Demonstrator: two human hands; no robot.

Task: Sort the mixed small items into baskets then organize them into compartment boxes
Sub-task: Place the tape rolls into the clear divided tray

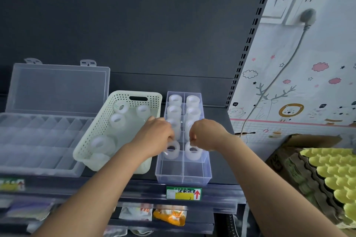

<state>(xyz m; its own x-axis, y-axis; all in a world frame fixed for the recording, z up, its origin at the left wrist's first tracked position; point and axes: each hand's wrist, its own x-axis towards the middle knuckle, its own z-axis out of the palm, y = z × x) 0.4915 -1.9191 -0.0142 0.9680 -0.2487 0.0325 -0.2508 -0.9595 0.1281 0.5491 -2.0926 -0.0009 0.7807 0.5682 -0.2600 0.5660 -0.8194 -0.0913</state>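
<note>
Far left there's a big clear organizer box with its lid flipped up. As far as the blurry view shows, its compartments have nothing in them yet, so that part looks untouched. Next to it, the pale mesh basket has four or five translucent tape rolls left in it. Then comes the narrow divider box: the top four rows of both columns each hold a roll and only the nearest row is bare, so I'd call this box nearly done. The left hand reaches in over the basket's corner, knuckles up, fingers curled down and bunched, seemingly pinching the rim of the fourth-row roll in the left column. The right hand mirrors it over the neighbour roll with fingers curled under, but can't tell if it's actually gripping or just touching
</note>
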